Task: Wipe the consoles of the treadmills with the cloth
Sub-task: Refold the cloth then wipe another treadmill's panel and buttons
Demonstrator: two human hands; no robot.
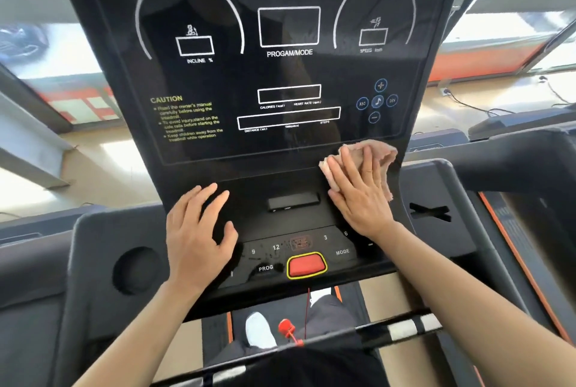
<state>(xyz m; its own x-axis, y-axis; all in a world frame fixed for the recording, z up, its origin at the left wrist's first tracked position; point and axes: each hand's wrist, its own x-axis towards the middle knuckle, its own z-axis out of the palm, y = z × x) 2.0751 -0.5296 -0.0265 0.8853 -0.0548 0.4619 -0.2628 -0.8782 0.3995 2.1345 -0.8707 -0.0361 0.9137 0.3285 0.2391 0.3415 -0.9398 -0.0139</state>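
Filling most of my view, the treadmill console (290,75) rises black and glossy, with curved gauges marked INCLINE and SPEED, a centre box labelled PROGAM/MODE, and a yellow CAUTION text at lower left. Below the glossy display sits a matte lower panel (280,218) with a small dark slot (294,201) and, nearer me, printed numbers plus PROG and MODE labels.

Grey side trays flank it. The left one has a round cup holder (137,268), and the right one (436,193) has a cross-shaped cutout. A black handlebar (402,329) with pale bands crosses the bottom of the view, and under it I see the belt and a white shoe (258,329).

My left hand (199,231) lies flat on the matte panel, left of the slot, with its fingers spread and nothing held. My right hand (358,193) is flat too, its fingers straight and close together, pressing the cloth (383,156) against the console. The cloth is pinkish and bunched. It sits at the lower right corner of the glossy display, where that meets the matte panel, just under the round blue music buttons (377,101), and it sticks out past my fingertips and along both sides of the hand.

The red stop button (307,265), ringed in yellow, sits in the middle of the console's near edge, between my wrists. A thin red cord (308,308) drops from it to a red clip (288,329) hanging beside the shoe.
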